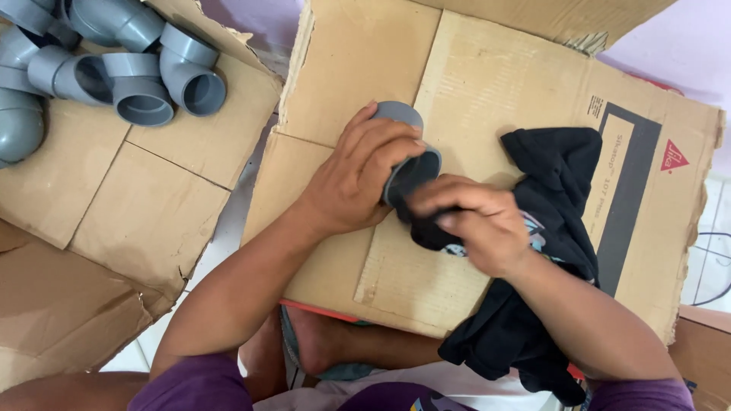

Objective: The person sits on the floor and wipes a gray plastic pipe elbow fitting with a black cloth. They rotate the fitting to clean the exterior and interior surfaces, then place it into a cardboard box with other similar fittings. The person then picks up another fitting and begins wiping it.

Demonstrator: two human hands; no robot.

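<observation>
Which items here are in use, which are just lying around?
In use:
- grey pipe elbow, gripped by left hand
- black cloth, pressed into its opening by right hand
- flattened cardboard box underneath

Lying about:
- pile of grey pipe elbows
- cardboard sheet under the pile

Pale floor (228,236) bears flattened cardboard sheets (152,198), seemingly.

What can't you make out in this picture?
- Inside of the grey fitting, head view: the left hand wraps it and the black cloth fills its mouth.
- Right hand fingertips: buried in the cloth.
- Pile of fittings: cut off by the top-left edge, so no count.
- Floor: covered by cardboard.
</observation>
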